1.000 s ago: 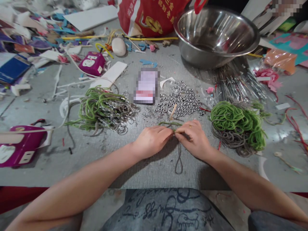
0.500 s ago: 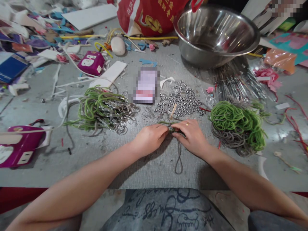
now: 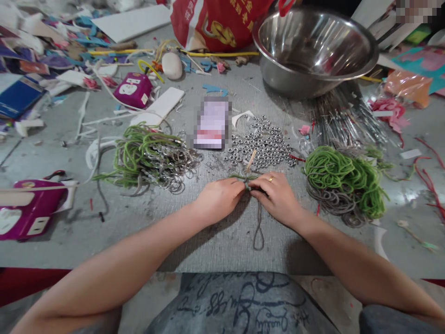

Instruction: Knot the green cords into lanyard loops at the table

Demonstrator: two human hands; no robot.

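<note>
My left hand and my right hand meet low over the grey table, fingertips almost touching. Both are closed in a pinch on a thin green-and-grey cord. Its grey end hangs toward me in a narrow loop on the table; a green stretch shows just beyond the fingers. The exact spot being pinched is hidden by the fingers. Just past my hands lie a small wooden stick and a spread of silver metal rings or nuts.
Bundled green and grey cords with metal pieces lie to the left, and a cord heap to the right. Behind stand a phone, a steel basin and a red bag. Purple sockets and scraps fill the left.
The hands stay in nearly the same place, still pinching the cord, with only slight finger movement. The whole view has shifted a little.
</note>
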